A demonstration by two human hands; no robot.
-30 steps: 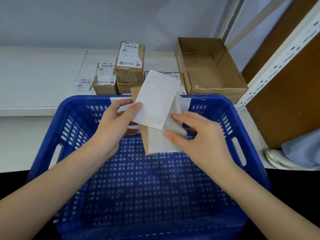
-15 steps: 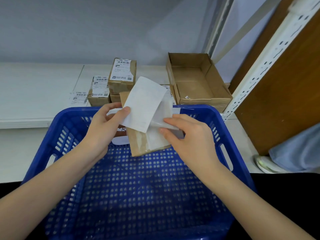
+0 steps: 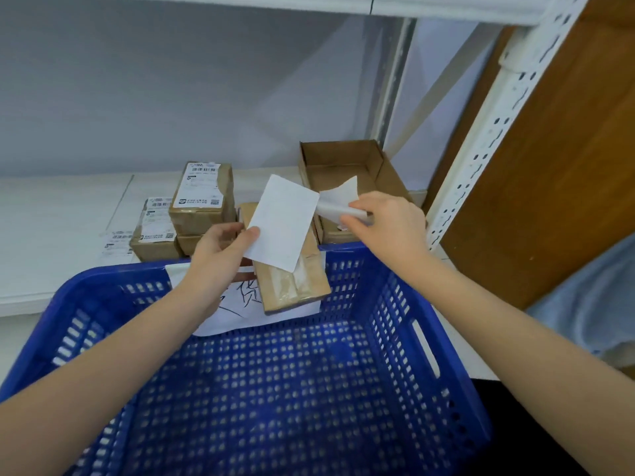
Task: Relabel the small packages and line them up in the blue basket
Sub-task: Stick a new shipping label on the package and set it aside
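My left hand (image 3: 220,255) holds a small brown package (image 3: 292,286) over the far rim of the blue basket (image 3: 395,338) and pinches a white label (image 3: 283,223) against it with the thumb. My right hand (image 3: 388,225) pinches a curled strip of white backing paper (image 3: 338,201) over the open cardboard box (image 3: 343,166) on the shelf. Several labelled small packages (image 3: 201,197) are stacked on the shelf behind the basket. No packages show on the basket's floor.
A white sheet with handwriting (image 3: 247,304) hangs inside the basket's far wall. A loose label (image 3: 115,240) lies on the white shelf at left. A perforated shelf upright (image 3: 481,142) and a brown board (image 3: 549,166) stand at right.
My right hand has pulled the backing paper off and carried it right, over the open box. The left hand keeps the package and label. The view has tilted up.
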